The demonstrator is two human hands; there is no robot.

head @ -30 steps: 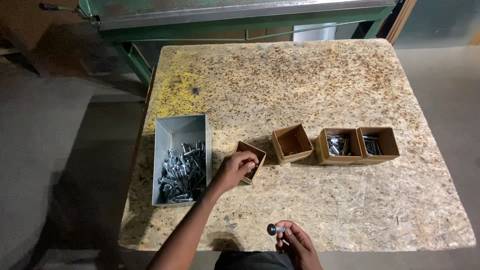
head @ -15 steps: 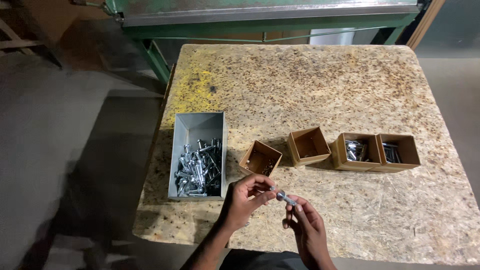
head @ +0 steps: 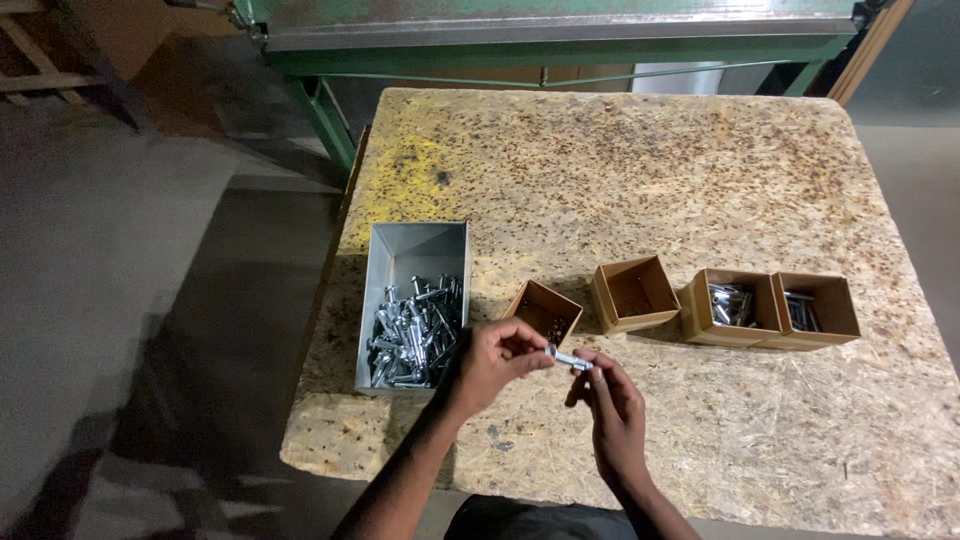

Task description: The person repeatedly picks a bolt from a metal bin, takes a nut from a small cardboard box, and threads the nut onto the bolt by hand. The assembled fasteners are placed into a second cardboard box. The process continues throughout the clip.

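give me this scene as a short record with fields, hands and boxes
left hand: pinches one end of a small metal bolt
right hand: holds the bolt's other end
grey bin: heap of bolts, left of the hands
cardboard boxes: four in a row; nearest one tilted
far two boxes: metal parts inside
table: chipboard top

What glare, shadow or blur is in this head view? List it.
Head view: soft overhead light; the table is evenly lit, glints on the bolts in the grey bin, dark shadow over the floor at left, the bolt between left hand and right hand slightly soft.
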